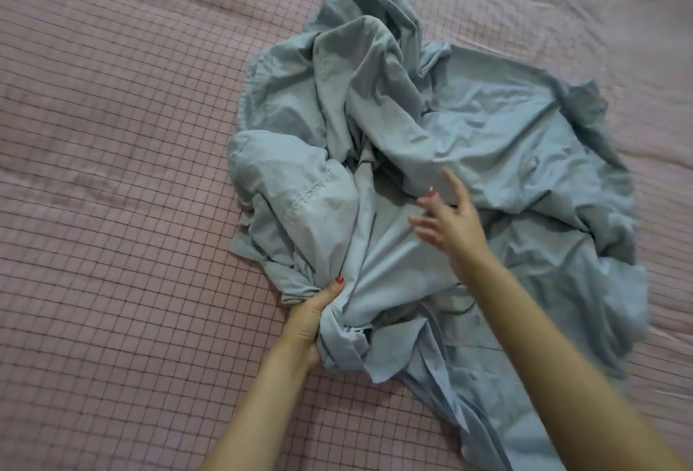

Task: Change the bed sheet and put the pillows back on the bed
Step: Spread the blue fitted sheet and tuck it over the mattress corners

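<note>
While the light blue sheet (431, 185) lies bunched in a heap across the centre and right of the frame, on top of the pink checked cover (112, 133) of the bed, the step in hand appears to be sorting out the bundle so it can be spread. Left hand (313, 315), lower centre of the frame, grips a gathered twist of the fabric at the near edge of the heap, thumb laid along the fold. Right hand (448, 213), centre of the frame, is open with fingers spread and holds nothing; whether it touches the cloth or hovers just over it cannot be told, as it is slightly blurred. A gathered, elastic-looking hem (249, 84) runs along the left edge of the heap, which suggests a fitted sheet. Judgement: best approach is to keep the left grip as anchor, use the free right hand to trace that hem to a corner pocket, then lift and shake to open the cloth rather than pulling at the knotted middle. Risk: tugging blind tightens the twist near the left hand. No pillows are in view. Task judged early: new sheet not yet spread or tucked.
</note>
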